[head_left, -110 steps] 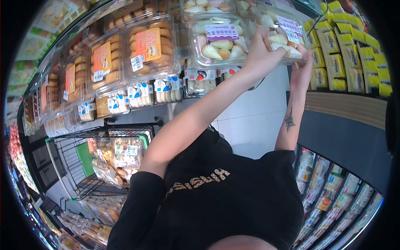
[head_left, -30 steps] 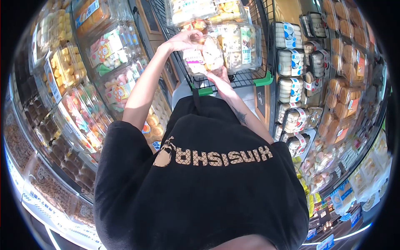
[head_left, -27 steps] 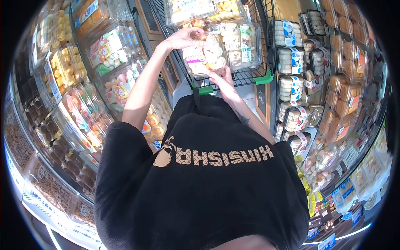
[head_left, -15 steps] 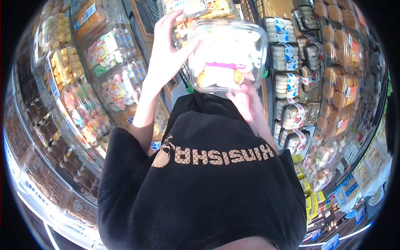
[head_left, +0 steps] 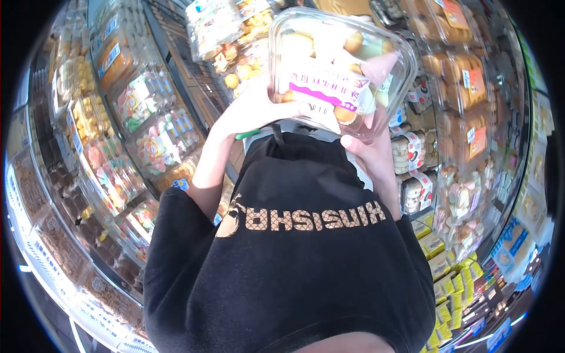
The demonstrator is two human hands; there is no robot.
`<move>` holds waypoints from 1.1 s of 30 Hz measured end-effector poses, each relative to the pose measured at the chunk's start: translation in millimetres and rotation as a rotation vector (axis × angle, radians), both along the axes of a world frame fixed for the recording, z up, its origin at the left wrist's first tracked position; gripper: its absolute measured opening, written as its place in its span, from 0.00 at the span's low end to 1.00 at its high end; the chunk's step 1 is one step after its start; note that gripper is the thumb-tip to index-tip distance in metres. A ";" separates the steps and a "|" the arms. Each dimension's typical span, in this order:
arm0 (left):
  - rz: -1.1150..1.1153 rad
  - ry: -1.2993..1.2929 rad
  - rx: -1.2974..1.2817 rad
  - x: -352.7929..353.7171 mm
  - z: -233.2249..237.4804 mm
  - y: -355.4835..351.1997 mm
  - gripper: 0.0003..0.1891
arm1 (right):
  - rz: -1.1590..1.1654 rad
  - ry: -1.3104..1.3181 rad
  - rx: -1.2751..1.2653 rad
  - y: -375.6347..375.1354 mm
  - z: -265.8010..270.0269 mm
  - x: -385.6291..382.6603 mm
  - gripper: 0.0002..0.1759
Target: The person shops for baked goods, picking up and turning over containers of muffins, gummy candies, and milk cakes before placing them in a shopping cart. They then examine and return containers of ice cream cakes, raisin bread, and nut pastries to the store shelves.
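One black shirt (head_left: 288,270) nearest, patterned lettering (head_left: 315,219) across the chest. Just beyond, clear plastic box (head_left: 341,73) raised and tilted, held between left hand (head_left: 241,115) and right hand (head_left: 376,156). At the box's near-left side, left thumb laid over the front next to a barcode (head_left: 318,108), other left fingers out of sight behind; clamped on the box. At the near-right corner, right thumb by the near edge, other right fingers mostly hidden; closed around that corner. Inside, pastel cones (head_left: 379,67). Farther left, stacked clear packages (head_left: 215,29); farther right, orange-labelled packs (head_left: 468,82).
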State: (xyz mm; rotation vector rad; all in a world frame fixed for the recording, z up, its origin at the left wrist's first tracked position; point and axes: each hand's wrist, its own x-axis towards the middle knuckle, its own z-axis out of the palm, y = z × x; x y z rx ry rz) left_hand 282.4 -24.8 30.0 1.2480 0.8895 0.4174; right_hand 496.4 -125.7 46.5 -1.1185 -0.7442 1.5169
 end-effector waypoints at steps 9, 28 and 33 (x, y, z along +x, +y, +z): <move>-0.046 0.037 0.225 72.0 78.4 16.7 0.36 | 0.009 0.146 -0.087 -68.1 -11.7 31.5 0.35; -0.502 -0.044 0.955 119.8 105.7 -20.4 0.40 | -0.236 -0.574 0.667 -87.5 14.7 118.9 0.40; -0.289 -0.099 0.991 131.7 83.8 -52.2 0.25 | -0.322 -0.938 0.756 -96.2 15.3 132.8 0.39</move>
